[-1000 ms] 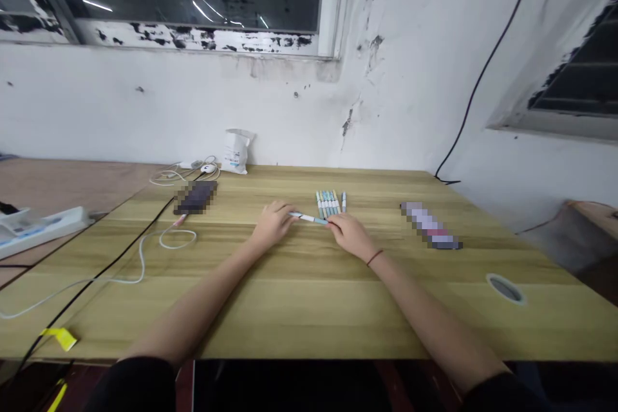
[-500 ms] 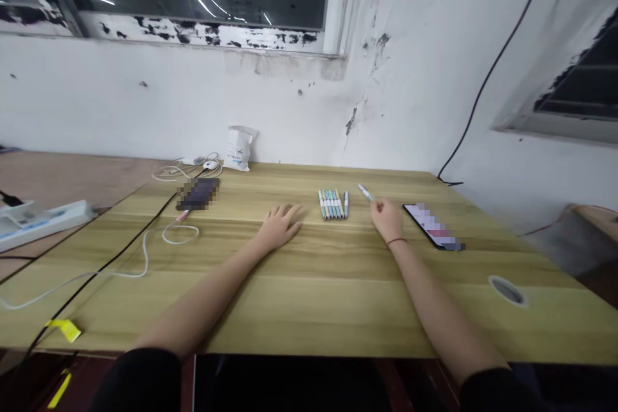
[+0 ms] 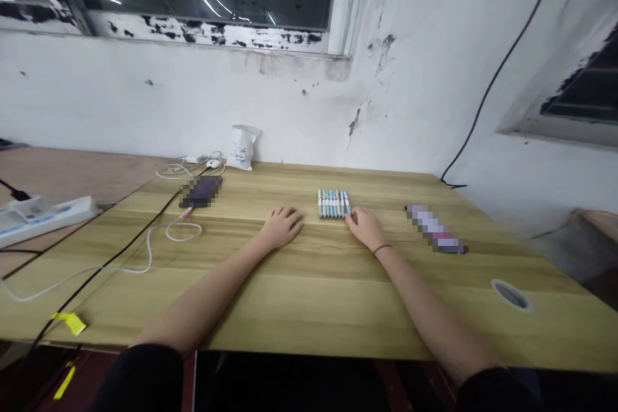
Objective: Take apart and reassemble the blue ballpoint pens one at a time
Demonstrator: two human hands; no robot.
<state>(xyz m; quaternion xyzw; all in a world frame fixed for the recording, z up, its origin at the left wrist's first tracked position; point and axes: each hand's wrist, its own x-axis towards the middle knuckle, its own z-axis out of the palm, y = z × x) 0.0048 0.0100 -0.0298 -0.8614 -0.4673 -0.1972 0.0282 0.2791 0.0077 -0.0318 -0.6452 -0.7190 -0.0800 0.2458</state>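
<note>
Several pens point(image 3: 330, 204) with blue, white and yellowish barrels lie side by side in a row on the wooden table point(image 3: 309, 309). At the row's right end, my right hand point(image 3: 367, 228) has its fingers closed on the near end of a blue-and-white pen point(image 3: 346, 201), which lies against its neighbours. The fingertips partly cover that pen's lower end. My left hand point(image 3: 281, 226) rests palm down on the tabletop, left of the row, fingers spread and holding nothing.
A phone point(image 3: 437, 229) lies right of my right hand, beside a round cable hole point(image 3: 512, 296). On the left are a dark phone point(image 3: 201, 192), a white cable point(image 3: 149, 251) and a power strip point(image 3: 53, 219). A white packet point(image 3: 241, 148) stands by the wall.
My right hand has moved left with the pen, from apart on the right to the row's right end. The pen has turned to line up with the others. My left hand stays put.
</note>
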